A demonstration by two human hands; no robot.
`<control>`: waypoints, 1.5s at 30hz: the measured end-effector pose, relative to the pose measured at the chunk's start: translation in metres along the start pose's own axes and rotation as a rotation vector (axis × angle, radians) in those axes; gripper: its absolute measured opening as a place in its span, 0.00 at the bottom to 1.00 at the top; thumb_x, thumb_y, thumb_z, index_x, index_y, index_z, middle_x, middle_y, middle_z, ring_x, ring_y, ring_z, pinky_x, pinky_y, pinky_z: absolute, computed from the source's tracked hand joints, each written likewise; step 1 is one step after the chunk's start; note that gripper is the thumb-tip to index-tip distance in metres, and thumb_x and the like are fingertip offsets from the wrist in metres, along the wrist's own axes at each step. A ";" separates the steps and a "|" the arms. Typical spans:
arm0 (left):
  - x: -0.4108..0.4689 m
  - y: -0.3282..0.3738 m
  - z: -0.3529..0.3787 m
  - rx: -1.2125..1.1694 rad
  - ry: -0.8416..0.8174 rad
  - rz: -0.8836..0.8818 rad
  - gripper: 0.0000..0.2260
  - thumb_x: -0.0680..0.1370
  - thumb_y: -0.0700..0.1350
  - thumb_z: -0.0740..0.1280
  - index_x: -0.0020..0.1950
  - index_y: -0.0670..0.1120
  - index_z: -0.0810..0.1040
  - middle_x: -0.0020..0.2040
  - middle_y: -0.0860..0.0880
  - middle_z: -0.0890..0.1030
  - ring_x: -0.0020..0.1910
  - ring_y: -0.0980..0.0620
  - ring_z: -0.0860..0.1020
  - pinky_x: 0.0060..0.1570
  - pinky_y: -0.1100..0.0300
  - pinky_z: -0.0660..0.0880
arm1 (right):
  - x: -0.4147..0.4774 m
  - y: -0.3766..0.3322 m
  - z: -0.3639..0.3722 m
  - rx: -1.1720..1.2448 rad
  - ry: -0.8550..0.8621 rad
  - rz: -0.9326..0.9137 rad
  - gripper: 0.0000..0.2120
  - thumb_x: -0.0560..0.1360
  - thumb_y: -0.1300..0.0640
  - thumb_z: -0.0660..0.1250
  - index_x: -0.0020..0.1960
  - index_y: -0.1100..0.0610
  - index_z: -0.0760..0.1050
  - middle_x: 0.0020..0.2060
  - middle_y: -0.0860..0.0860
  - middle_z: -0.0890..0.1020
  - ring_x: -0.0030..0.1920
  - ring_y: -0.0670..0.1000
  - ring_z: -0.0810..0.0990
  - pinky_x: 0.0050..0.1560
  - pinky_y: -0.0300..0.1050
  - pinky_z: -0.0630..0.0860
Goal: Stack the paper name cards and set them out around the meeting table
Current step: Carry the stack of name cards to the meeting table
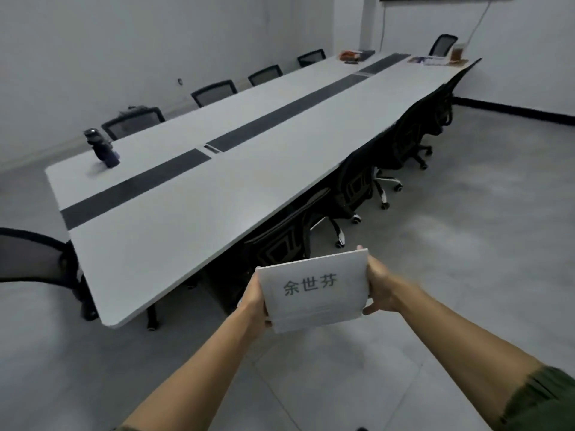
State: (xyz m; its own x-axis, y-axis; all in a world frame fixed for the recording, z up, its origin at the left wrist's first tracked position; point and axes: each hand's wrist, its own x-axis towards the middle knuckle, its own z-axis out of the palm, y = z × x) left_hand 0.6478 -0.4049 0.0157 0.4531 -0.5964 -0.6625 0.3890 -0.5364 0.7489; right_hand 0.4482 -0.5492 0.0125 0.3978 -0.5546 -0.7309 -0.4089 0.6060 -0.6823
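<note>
Long worktop is stretching far-left, chairs lining it | name-card stack is hanging near-right, off the worktop | left grip and right grip are grasping its ends.

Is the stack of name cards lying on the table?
No, the left hand and right hand hold the stack above the floor, beside the table.

An office meeting room, long white conference table with a dark strip running down its middle, black mesh swivel chairs tucked in along both sides, plain white walls, grey tiled floor.
</note>
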 end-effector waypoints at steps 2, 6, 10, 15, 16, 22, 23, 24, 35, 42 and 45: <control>0.015 0.022 -0.014 -0.089 0.036 0.032 0.26 0.77 0.64 0.53 0.36 0.48 0.81 0.40 0.45 0.85 0.41 0.42 0.80 0.43 0.53 0.74 | 0.028 -0.046 0.015 -0.064 -0.035 -0.011 0.36 0.72 0.23 0.46 0.48 0.51 0.80 0.47 0.55 0.81 0.48 0.57 0.76 0.58 0.59 0.68; 0.038 0.055 -0.060 -0.241 0.144 0.061 0.24 0.78 0.59 0.54 0.34 0.49 0.81 0.36 0.46 0.85 0.39 0.43 0.79 0.41 0.53 0.72 | 0.069 -0.114 0.073 -0.196 -0.167 0.029 0.36 0.69 0.22 0.49 0.40 0.52 0.78 0.38 0.55 0.81 0.41 0.57 0.78 0.55 0.53 0.73; 0.058 0.078 -0.122 -0.290 0.240 0.087 0.21 0.77 0.59 0.53 0.39 0.49 0.80 0.41 0.45 0.85 0.41 0.42 0.80 0.42 0.52 0.73 | 0.097 -0.157 0.140 -0.293 -0.333 0.033 0.26 0.67 0.30 0.59 0.40 0.54 0.76 0.38 0.55 0.80 0.39 0.57 0.78 0.47 0.51 0.76; 0.089 0.094 -0.202 -0.310 0.296 0.070 0.20 0.79 0.56 0.52 0.38 0.48 0.77 0.33 0.47 0.84 0.26 0.48 0.80 0.32 0.60 0.71 | 0.146 -0.183 0.228 -0.394 -0.408 0.001 0.26 0.66 0.33 0.61 0.51 0.52 0.75 0.48 0.55 0.81 0.49 0.59 0.79 0.54 0.62 0.76; 0.099 0.097 -0.221 -0.305 0.301 0.071 0.20 0.79 0.56 0.52 0.38 0.48 0.77 0.33 0.48 0.84 0.26 0.48 0.80 0.34 0.60 0.70 | 0.155 -0.189 0.247 -0.398 -0.425 0.002 0.24 0.66 0.33 0.61 0.51 0.51 0.75 0.49 0.55 0.81 0.50 0.59 0.79 0.55 0.63 0.76; 0.146 0.139 -0.310 -0.223 0.330 0.030 0.19 0.76 0.59 0.53 0.45 0.50 0.79 0.48 0.45 0.85 0.48 0.42 0.80 0.48 0.49 0.72 | 0.202 -0.225 0.338 -0.397 -0.428 -0.003 0.21 0.64 0.35 0.62 0.47 0.50 0.75 0.52 0.57 0.80 0.52 0.60 0.80 0.50 0.61 0.78; 0.158 0.147 -0.323 -0.219 0.325 0.014 0.19 0.76 0.59 0.53 0.45 0.50 0.79 0.49 0.45 0.85 0.48 0.42 0.80 0.49 0.49 0.72 | 0.214 -0.232 0.351 -0.379 -0.423 0.022 0.22 0.63 0.35 0.62 0.47 0.50 0.76 0.53 0.57 0.80 0.54 0.60 0.80 0.51 0.61 0.78; 0.167 0.152 -0.331 -0.216 0.318 0.003 0.18 0.75 0.59 0.53 0.44 0.50 0.79 0.49 0.45 0.85 0.48 0.42 0.80 0.48 0.49 0.72 | 0.219 -0.237 0.358 -0.377 -0.418 0.037 0.23 0.62 0.35 0.62 0.47 0.50 0.76 0.53 0.57 0.81 0.56 0.60 0.80 0.52 0.62 0.77; 0.298 0.210 -0.357 -0.264 0.257 -0.092 0.20 0.76 0.60 0.52 0.41 0.51 0.80 0.44 0.48 0.85 0.47 0.44 0.80 0.49 0.49 0.73 | 0.334 -0.309 0.390 -0.362 -0.310 0.102 0.28 0.71 0.31 0.52 0.51 0.51 0.78 0.50 0.55 0.81 0.48 0.57 0.78 0.48 0.56 0.73; 0.387 0.256 -0.361 -0.291 0.305 -0.113 0.26 0.79 0.65 0.47 0.49 0.53 0.81 0.51 0.46 0.85 0.50 0.44 0.80 0.55 0.47 0.74 | 0.424 -0.366 0.400 -0.297 -0.277 0.157 0.30 0.75 0.29 0.50 0.58 0.48 0.78 0.55 0.53 0.81 0.54 0.54 0.78 0.58 0.60 0.70; 0.413 0.269 -0.362 -0.298 0.306 -0.117 0.27 0.80 0.65 0.47 0.49 0.53 0.81 0.51 0.46 0.84 0.51 0.44 0.79 0.54 0.47 0.73 | 0.450 -0.380 0.402 -0.289 -0.280 0.161 0.30 0.75 0.29 0.50 0.59 0.48 0.78 0.55 0.53 0.82 0.55 0.55 0.79 0.62 0.61 0.70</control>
State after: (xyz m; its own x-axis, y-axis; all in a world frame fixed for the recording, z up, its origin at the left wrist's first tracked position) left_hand 1.2302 -0.5794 -0.0523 0.5913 -0.3137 -0.7429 0.6457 -0.3678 0.6692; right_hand 1.1135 -0.8000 -0.0512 0.5011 -0.2658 -0.8236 -0.6812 0.4658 -0.5648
